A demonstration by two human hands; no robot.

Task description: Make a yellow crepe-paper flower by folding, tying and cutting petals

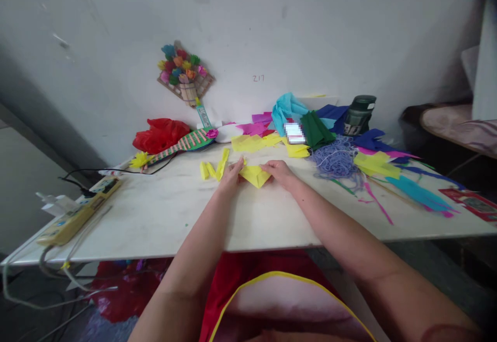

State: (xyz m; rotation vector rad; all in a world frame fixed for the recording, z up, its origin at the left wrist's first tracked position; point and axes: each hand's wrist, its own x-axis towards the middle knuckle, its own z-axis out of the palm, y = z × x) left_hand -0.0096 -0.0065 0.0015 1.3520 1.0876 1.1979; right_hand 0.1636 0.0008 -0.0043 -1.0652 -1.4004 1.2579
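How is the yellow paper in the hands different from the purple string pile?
Color: the yellow paper is bright yellow, the string pile bluish purple.
Shape: the yellow paper comes to a point toward the person, the string pile is a loose tangle.
Holding: the left hand and right hand hold the yellow paper; the string pile lies untouched on the table.
Both are at the same table.

Bright yellow thin paper sheet [257,177], creased, pointed corner nearside, pinched both sides by fingers [274,165], over white counter [155,217].
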